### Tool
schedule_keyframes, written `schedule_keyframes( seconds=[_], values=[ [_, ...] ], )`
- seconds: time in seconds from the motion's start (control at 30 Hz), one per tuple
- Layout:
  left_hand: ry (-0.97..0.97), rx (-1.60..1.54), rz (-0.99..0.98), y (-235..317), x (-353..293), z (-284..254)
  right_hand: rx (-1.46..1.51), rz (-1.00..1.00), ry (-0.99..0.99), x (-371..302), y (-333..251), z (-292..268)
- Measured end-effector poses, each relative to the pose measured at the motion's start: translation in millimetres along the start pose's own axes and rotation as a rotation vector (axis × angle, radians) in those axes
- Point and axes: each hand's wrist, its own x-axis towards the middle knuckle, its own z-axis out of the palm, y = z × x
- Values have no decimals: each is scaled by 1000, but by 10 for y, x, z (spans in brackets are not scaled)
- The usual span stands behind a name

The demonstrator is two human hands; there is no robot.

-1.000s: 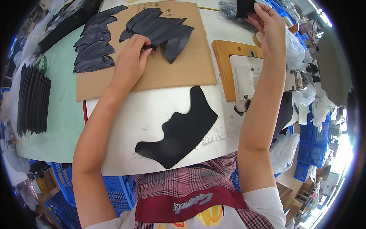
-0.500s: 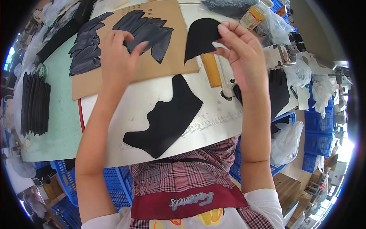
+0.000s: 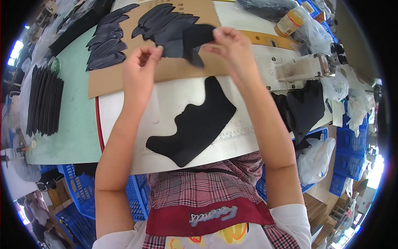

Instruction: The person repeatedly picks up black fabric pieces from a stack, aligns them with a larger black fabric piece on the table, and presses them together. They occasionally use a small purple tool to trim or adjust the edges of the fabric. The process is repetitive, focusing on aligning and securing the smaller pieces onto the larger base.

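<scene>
My right hand [image 3: 234, 47] pinches a black rounded fabric piece [image 3: 201, 35] by its right edge, above the cardboard. My left hand [image 3: 143, 68] is closed, thumb and fingertips together at the lower left corner of a dark grey cut piece [image 3: 172, 47]. The black piece partly covers this grey piece. Behind them, overlapping dark grey pieces [image 3: 151, 20] lie fanned out on the cardboard sheet [image 3: 174, 70]. Nearer me, a large black fabric piece with a wavy edge [image 3: 199, 124] lies flat on the white table.
A second fanned row of dark pieces [image 3: 108, 39] lies at the left of the cardboard. Farther left stands a black bundle of strips [image 3: 44, 101] on the green surface. A sewing machine [image 3: 302, 68], a yellow-labelled bottle [image 3: 289, 23] and more black pieces [image 3: 306, 103] are at the right.
My right hand has brought the rounded black piece left, over the grey ones. My left hand has gone from spread fingers to a pinch at a grey piece's corner. The view has shifted slightly.
</scene>
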Motion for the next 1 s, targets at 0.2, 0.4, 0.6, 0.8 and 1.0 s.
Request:
schedule_keyframes(
  seconds=[0.2, 0.4, 0.6, 0.8, 1.0],
  values=[
    [147, 300, -35, -390, 165, -361, -63, -260, 167, 357, -258, -538],
    [165, 258, -15, -434, 61, -446, -256, -331, 92, 49, -416, -542],
    [95, 310, -28, -525, 90, -606, -343, -230, -92, -516, -584, -344],
    [-30, 540, 259, -69, -618, -335, -379, -152, -189, -1055, -661, -419],
    [-695, 849, 313, 225, -1607, -72, -518, -210, -119, -1337, -723, -525]
  ],
)
